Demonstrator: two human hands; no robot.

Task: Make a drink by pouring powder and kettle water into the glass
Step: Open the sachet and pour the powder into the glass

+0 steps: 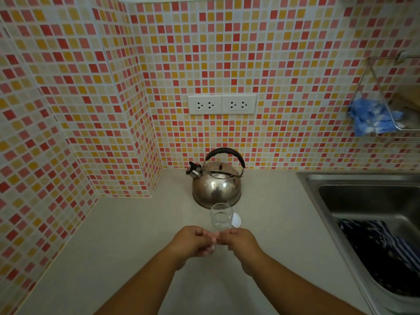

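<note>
A clear glass (221, 218) stands upright on the pale counter (127, 235), just in front of a steel kettle (216, 185) with a black handle. Close below the glass, my left hand (193, 242) and my right hand (242, 243) meet, and both pinch a small pale sachet (214, 241) between their fingertips. Most of the sachet is hidden by my fingers. A white spoon (236, 219) lies right of the glass, partly behind it.
A steel sink (363, 196) is set in the counter at the right, with dark striped cloth (384, 251) in it. A wire rack (386, 123) with a blue cloth hangs on the tiled wall above. Two wall sockets (221, 104) sit above the kettle.
</note>
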